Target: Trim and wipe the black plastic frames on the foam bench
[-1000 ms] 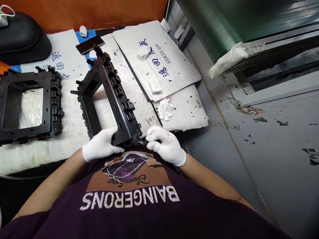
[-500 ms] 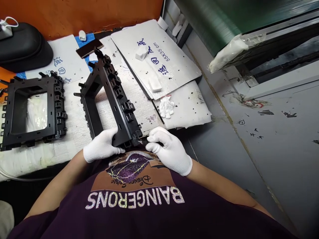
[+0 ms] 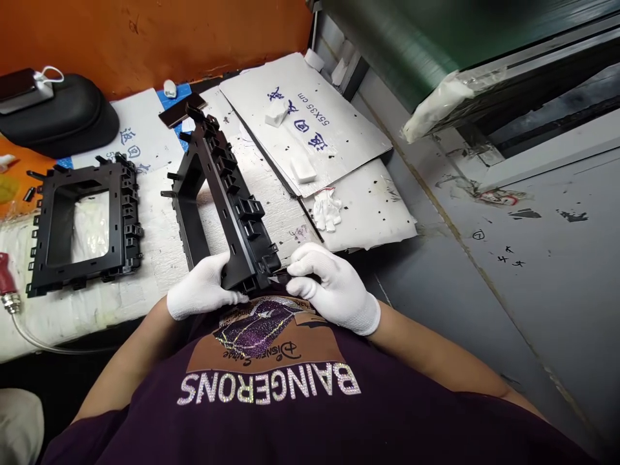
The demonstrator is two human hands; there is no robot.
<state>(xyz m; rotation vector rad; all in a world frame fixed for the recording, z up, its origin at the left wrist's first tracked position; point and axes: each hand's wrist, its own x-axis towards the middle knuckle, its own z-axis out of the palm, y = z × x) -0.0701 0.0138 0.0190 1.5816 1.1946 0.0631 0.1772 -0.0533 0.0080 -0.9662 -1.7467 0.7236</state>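
A black plastic frame (image 3: 217,187) with clips along its edge stands tilted, its near end close to my shirt. My left hand (image 3: 206,290), in a white glove, grips the near-left corner, with the thumb on the front face. My right hand (image 3: 334,287), also gloved, is curled beside the near-right corner, thumb and fingers bent towards each other. Whatever is between its fingertips, if anything, is too small to make out. A second black frame (image 3: 116,219) of similar shape lies flat on the foam-covered table to the left.
White boards (image 3: 339,110) with blue writing lie on the right, bearing foam bits and a crumpled white glove (image 3: 327,210). A black case (image 3: 92,123) is at back left. A red-handled tool (image 3: 6,274) with a hose sits at the left edge. A green conveyor belt (image 3: 387,45) rises at upper right.
The view has shifted slightly left, bringing the red-handled tool into sight. Both hands keep nearly the same pose around the frame, which looks turned a little more edge-on.
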